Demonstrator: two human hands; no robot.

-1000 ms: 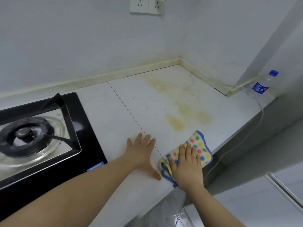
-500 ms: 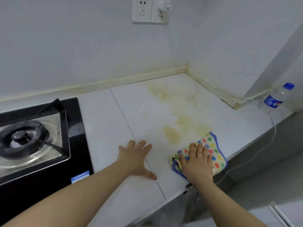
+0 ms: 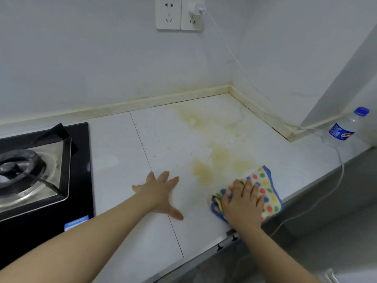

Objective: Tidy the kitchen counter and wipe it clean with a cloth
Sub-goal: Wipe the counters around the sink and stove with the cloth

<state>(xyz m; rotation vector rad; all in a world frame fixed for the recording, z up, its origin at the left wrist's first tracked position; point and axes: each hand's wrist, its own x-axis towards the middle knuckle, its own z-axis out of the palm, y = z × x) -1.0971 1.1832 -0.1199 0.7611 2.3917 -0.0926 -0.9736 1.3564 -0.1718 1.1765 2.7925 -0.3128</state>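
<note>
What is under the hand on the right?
Under the right hand lies a spotted cloth with a blue edge, pressed flat on the white counter. The hand covers the cloth's middle, and the cloth hides the counter beneath it, so any stain there cannot be seen.

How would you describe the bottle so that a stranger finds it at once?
Start at the counter and follow its far right end, past the wall corner. There the bottle stands upright beside the white cable. It is clear plastic with a blue cap and blue label.

My left hand (image 3: 161, 194) lies flat between the stove (image 3: 43, 170) and my right hand (image 3: 243, 203) (pressing the cloth (image 3: 265, 190)) on the counter (image 3: 126, 180).
</note>
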